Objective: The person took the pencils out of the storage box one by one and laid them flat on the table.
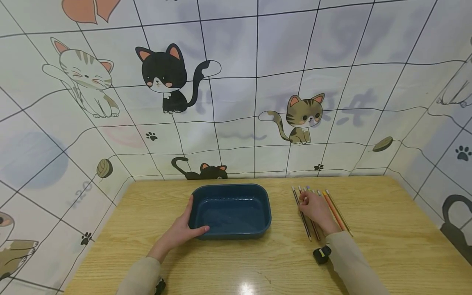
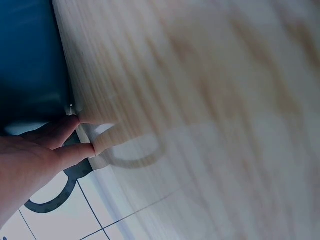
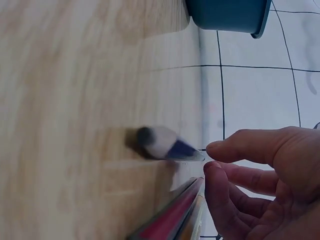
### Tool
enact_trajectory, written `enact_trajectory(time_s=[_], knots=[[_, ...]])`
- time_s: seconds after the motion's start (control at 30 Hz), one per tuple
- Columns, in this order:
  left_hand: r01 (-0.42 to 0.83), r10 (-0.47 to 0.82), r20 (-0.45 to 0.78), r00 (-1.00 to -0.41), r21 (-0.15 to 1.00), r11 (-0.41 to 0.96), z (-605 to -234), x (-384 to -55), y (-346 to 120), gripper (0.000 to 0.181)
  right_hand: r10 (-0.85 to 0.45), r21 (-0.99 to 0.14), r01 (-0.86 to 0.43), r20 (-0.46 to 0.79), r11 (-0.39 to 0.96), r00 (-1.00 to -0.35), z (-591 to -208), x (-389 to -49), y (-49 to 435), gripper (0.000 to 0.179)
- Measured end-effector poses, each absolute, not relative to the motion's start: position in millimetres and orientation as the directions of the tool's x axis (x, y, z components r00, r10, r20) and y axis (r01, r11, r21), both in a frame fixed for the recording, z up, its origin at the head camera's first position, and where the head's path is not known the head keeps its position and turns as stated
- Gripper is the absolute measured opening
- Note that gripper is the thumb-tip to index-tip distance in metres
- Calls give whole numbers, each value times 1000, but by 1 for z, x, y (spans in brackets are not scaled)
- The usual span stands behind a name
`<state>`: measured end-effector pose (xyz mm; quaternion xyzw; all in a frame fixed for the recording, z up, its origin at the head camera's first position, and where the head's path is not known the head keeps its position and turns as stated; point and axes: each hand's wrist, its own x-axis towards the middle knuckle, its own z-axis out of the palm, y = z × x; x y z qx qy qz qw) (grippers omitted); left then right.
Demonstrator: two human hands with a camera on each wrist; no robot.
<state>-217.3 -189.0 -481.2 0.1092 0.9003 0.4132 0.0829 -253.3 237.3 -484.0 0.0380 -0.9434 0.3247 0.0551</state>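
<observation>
A deep blue rectangular dish (image 1: 230,235) stands on the table, its inside bare. My left hand (image 1: 180,227) holds its near left corner, thumb over the front rim and fingers along the left wall. In the left wrist view those fingers (image 2: 65,150) touch down beside the dish's wall (image 2: 32,65). Over a group of pencils to the right is my right hand (image 1: 316,209). Its thumb and forefinger pinch a dark pencil (image 3: 175,147) at the group's left side; contact is partly hidden. The sharpened end points toward the right wrist camera, blurred.
More pencils, among them an orange pencil (image 1: 333,211), lie side by side under and right of the right hand. The wooden table (image 1: 228,262) meets a cat-printed cloth (image 1: 236,102) at its back and sides.
</observation>
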Motion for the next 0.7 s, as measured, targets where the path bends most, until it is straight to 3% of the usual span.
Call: enact_trajectory(time_s=[0.27,0.7], knots=[[131,271,-61,-961,763,633,-482,-218,-188,114,-31,-646,-95,109,758,-994,-479,-249,241,19],[144,257,-52,-965,713,686,-479,-219,-188,114,-201,-640,-235,127,732,-971,-477,-239,256,16]])
